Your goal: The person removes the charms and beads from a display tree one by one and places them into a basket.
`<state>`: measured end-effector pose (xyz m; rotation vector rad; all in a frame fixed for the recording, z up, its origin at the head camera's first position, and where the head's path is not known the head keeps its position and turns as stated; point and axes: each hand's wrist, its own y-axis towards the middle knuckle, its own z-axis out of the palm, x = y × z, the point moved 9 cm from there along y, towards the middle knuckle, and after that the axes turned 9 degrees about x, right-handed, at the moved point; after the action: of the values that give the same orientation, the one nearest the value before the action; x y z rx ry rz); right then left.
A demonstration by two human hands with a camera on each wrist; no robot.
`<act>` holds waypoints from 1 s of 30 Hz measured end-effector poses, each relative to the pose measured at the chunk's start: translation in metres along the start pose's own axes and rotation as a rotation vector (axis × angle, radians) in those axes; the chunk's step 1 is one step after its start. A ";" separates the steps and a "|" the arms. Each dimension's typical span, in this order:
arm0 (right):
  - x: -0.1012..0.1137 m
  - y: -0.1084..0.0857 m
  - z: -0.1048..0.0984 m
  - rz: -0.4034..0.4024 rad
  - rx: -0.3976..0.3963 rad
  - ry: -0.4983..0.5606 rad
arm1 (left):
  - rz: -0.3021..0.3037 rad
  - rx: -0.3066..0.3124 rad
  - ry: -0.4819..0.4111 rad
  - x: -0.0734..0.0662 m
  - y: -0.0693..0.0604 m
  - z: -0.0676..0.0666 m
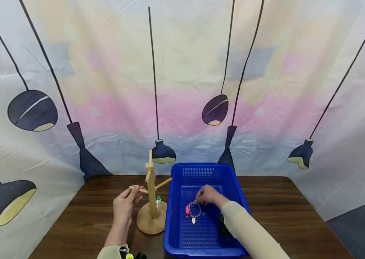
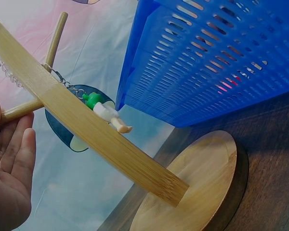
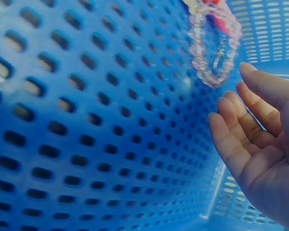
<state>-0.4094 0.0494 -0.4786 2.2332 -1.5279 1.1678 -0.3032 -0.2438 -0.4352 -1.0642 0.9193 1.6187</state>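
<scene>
My left hand [image 1: 125, 205] pinches one peg of a wooden stand [image 1: 152, 196] with a round base, left of a blue plastic basket [image 1: 173, 216]. From another peg hangs a keychain with a small green-and-white figure [image 2: 100, 107]. Clear beads [image 2: 8, 72] show partly behind the post. Inside the basket, my right hand [image 1: 211, 196] is beside a clear beaded bracelet [image 3: 197, 48], fingers loosely bent and thumb apart from them. The bracelet lies by a pink item [image 1: 187, 210] and a pale yellow charm [image 1: 193, 220]; whether these are joined, I cannot tell.
A dark item [image 1: 223, 226] sits in the basket's right side, partly hidden by the right sleeve. The basket and stand rest on a dark wooden table [image 1: 273, 212]. A curtain printed with hanging lamps [image 1: 185, 72] stands behind.
</scene>
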 end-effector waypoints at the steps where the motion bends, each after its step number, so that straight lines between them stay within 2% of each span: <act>1: 0.001 0.000 -0.003 -0.004 0.000 0.007 | -0.001 -0.002 0.003 0.000 0.000 0.000; 8: 0.019 -0.004 -0.023 -0.054 0.017 0.129 | 0.011 -0.003 0.011 -0.002 0.002 0.002; 16: 0.059 -0.017 -0.036 -0.143 0.057 0.296 | 0.021 -0.002 0.009 -0.001 0.001 0.000; 25: 0.100 -0.032 -0.030 -0.249 0.115 0.410 | 0.025 0.004 0.000 -0.002 0.000 0.001; 30: 0.114 -0.036 -0.021 -0.271 0.128 0.485 | 0.028 0.002 -0.008 -0.002 0.000 0.000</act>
<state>-0.3711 -0.0030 -0.3757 1.9470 -0.9564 1.5978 -0.3028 -0.2442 -0.4331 -1.0469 0.9347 1.6435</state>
